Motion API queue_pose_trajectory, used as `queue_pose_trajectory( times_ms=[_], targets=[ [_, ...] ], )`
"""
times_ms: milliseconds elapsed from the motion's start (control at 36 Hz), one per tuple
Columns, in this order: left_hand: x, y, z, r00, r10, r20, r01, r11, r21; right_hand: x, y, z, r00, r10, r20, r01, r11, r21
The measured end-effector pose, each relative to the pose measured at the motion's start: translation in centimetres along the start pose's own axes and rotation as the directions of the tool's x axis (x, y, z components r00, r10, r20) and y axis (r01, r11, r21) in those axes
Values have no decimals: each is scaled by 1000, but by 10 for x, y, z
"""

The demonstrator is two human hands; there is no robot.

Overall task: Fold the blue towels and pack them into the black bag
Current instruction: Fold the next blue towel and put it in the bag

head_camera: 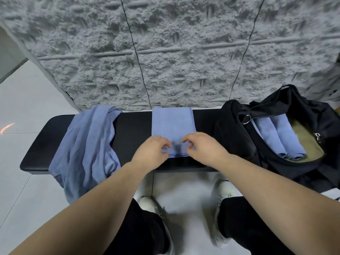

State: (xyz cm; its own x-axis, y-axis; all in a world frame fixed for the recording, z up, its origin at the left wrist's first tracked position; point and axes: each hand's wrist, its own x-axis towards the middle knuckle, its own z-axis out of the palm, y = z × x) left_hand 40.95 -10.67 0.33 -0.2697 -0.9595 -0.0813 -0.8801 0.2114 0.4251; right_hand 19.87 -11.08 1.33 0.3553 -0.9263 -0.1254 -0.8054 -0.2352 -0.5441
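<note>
A folded blue towel (173, 126) lies flat in a long strip across the middle of the black bench (132, 129). My left hand (152, 151) and my right hand (202, 148) both sit at its near edge, fingers curled and pinching the hem. The black bag (237, 137) stands open on the bench's right end, with two rolled blue towels (277, 138) lying side by side inside it. A loose pile of unfolded blue towels (86, 144) drapes over the bench's left part and hangs past its front edge.
A rough grey textured wall (165, 52) rises directly behind the bench. Pale floor tiles (27, 107) spread to the left and in front. My legs in black trousers and white shoes (224, 192) stand just before the bench.
</note>
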Motion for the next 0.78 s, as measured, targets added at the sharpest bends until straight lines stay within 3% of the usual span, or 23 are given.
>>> queue_pose_trajectory(
  times_ms=[83,222,500,778],
  targets=[
    [2,9,8,997,73,36,-78,986,146,3,-4,10,988,-144,50,150,980,-128],
    [0,11,13,990,119,75,-134,959,250,5,-3,15,986,-87,140,128,939,-319],
    [-3,28,19,997,71,37,-80,900,428,7,0,21,992,-101,79,122,936,-329],
    [-18,37,17,991,-14,130,-9,985,175,-24,0,19,981,-104,166,150,943,-297]
  ],
)
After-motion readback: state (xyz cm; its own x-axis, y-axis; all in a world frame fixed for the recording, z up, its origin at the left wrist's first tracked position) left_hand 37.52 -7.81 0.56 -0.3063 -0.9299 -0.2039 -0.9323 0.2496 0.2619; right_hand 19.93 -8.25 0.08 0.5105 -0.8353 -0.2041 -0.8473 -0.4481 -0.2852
